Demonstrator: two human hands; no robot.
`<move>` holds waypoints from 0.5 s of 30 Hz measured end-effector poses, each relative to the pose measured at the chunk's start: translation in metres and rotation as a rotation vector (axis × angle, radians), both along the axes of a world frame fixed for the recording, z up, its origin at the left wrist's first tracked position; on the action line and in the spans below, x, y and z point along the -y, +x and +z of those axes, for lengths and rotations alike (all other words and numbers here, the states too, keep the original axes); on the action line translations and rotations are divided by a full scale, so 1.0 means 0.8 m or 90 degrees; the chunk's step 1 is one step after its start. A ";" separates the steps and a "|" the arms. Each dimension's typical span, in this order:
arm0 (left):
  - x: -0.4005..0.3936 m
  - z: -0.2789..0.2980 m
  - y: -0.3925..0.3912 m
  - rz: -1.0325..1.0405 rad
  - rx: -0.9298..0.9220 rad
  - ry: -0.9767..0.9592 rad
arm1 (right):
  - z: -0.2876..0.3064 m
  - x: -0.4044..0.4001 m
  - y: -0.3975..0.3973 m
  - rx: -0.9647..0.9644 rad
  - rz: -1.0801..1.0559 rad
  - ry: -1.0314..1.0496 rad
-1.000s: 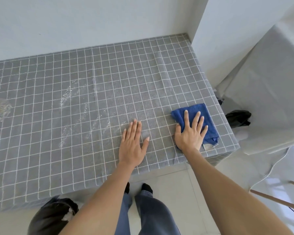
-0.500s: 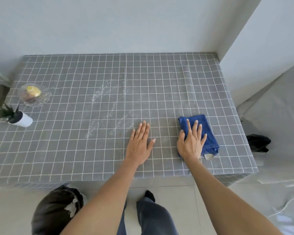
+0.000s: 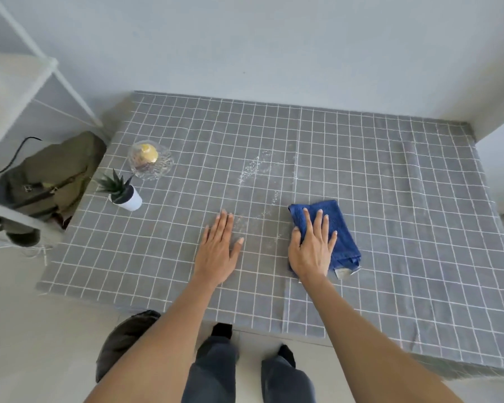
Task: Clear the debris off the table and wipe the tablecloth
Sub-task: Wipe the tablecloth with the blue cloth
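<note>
A grey tablecloth point(image 3: 390, 199) with a white grid covers the table. White crumbs point(image 3: 256, 167) lie in streaks across its middle, running down between my hands. My right hand point(image 3: 312, 248) presses flat on a folded blue cloth point(image 3: 341, 228), fingers spread over its left half. My left hand point(image 3: 218, 248) lies flat on the tablecloth left of the crumbs, palm down, holding nothing.
A glass bowl point(image 3: 151, 161) with a yellow item and a small potted plant point(image 3: 122, 191) in a white pot stand at the table's left end. A white shelf point(image 3: 26, 117) with an olive bag point(image 3: 50, 175) is beside it. A dark bin bag point(image 3: 122, 341) sits on the floor by my feet.
The view has swung left, bringing the shelf and bag into sight. My right hand has slid the blue cloth leftward toward the crumbs. My left hand stays flat on the tablecloth.
</note>
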State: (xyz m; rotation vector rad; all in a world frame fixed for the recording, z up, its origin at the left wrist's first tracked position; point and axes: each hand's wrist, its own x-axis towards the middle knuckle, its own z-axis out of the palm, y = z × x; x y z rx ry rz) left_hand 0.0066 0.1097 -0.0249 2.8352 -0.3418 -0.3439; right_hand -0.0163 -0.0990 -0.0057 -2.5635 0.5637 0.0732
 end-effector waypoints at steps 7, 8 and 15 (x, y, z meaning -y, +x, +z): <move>-0.086 -0.006 0.064 0.006 0.024 0.000 | -0.002 -0.108 0.044 0.014 0.034 0.041; -0.093 -0.007 0.073 0.005 0.025 -0.003 | -0.003 -0.119 0.048 0.008 0.045 0.031; -0.106 -0.012 0.111 -0.023 0.042 -0.022 | -0.014 -0.147 0.066 -0.005 0.125 -0.096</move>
